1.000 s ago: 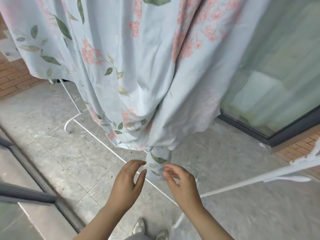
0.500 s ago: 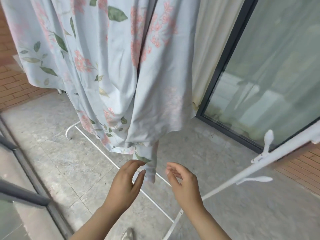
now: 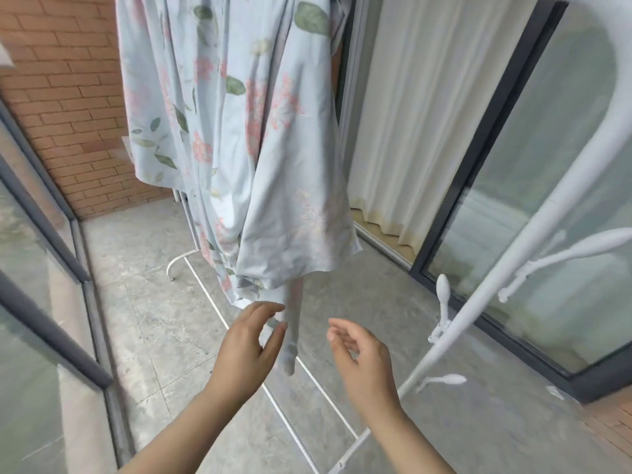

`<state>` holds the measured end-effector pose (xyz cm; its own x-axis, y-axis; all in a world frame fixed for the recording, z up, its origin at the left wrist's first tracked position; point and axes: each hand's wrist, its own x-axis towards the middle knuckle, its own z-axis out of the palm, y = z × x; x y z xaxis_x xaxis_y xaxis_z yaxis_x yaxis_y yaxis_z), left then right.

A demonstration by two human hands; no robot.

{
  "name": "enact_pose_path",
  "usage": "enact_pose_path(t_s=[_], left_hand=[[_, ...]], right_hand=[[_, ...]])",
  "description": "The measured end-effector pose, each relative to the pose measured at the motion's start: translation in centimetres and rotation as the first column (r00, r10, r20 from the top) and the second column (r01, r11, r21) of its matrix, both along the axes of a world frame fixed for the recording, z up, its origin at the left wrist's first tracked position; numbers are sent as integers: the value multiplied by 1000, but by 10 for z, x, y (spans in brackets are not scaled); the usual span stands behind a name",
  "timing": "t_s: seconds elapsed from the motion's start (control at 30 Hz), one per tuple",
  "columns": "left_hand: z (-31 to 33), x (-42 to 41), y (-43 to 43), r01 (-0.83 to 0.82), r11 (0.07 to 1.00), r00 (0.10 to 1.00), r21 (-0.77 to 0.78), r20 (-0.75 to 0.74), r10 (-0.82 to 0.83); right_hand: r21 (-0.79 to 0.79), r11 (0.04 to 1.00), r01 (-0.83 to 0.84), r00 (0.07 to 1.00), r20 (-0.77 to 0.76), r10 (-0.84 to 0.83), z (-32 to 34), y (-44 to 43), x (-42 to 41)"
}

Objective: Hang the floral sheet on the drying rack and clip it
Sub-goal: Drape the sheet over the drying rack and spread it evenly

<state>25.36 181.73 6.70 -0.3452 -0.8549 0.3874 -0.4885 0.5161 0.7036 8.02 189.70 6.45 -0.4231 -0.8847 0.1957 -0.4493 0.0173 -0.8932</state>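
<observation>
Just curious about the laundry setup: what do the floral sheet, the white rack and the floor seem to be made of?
Floral sheet: thin woven fabric, likely cotton or a blend; matte, hanging in soft folds. Drying rack: probably painted metal tubing; smooth, white, slightly glossy. Floor: grey stone-look tiles with visible joints.

— How is the light?
— Bright, soft daylight, quite even. On the floor point(image 3: 154, 336) the shadows are weak, without hard edges. The glass door point(image 3: 547, 165) gives a pale, milky reflection.
— And the sharpness?
— Not full. The left hand point(image 3: 249, 347), the right hand point(image 3: 362, 357) and the floral sheet point(image 3: 239, 131) are a little smeared. At the right edge the wide lens bends the drying rack point(image 3: 533, 241).
</observation>
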Motion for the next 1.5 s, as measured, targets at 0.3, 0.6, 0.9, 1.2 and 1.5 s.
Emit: enact_pose_path(t_s=[0.3,0.6,0.9,1.2,1.5], left_hand=[[65,-48,-47,-97,995,984,-32,-156,90],[149,-102,-105,-241,951,930,-194,-327,169],[175,-95,-151,-261,958,908,-116,-366,203],[159,-49,-137,-222,970,881,-98,-447,156],[153,-11,-141,-186,958,971,-216,-190,146]], right_hand=[[-127,987,102,995,20,-100,36,-17,-13],[-216,965,152,988,62,-142,72,-49,-27],[-235,960,152,988,55,-143,90,-62,-30],[-295,945,140,990,50,-131,119,-92,-23],[-280,956,90,993,-45,-107,152,-144,-11]])
